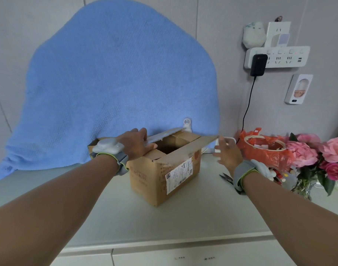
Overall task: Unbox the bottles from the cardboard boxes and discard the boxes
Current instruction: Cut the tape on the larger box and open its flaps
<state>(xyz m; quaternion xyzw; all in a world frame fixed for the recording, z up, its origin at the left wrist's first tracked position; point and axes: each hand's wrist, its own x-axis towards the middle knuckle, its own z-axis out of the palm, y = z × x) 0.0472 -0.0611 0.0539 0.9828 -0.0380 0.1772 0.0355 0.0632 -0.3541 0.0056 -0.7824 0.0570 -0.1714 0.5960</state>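
Both hands at an open brown cardboard box (pixel 160 175) standing on a smooth pale counter (pixel 193 221).
Left hand (pixel 135 144) pinches the ragged left flap (pixel 164 135), fingers above, thumb below; right hand (pixel 228 153), fingers spread and holding nothing, hovers by the right flap (pixel 191 147). A nubby blue towel (pixel 116 83) is draped behind.

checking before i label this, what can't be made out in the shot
Head view only.
Cardboard box inside: dark, bottom hidden by its near wall; no bottle shows.
Shipping label: print too small to read.
Scissors: mostly hidden behind the right wristband.
Right hand: fingers blurred; contact with the flap unclear.
Brown cardboard piece: mostly hidden behind the left wristband.
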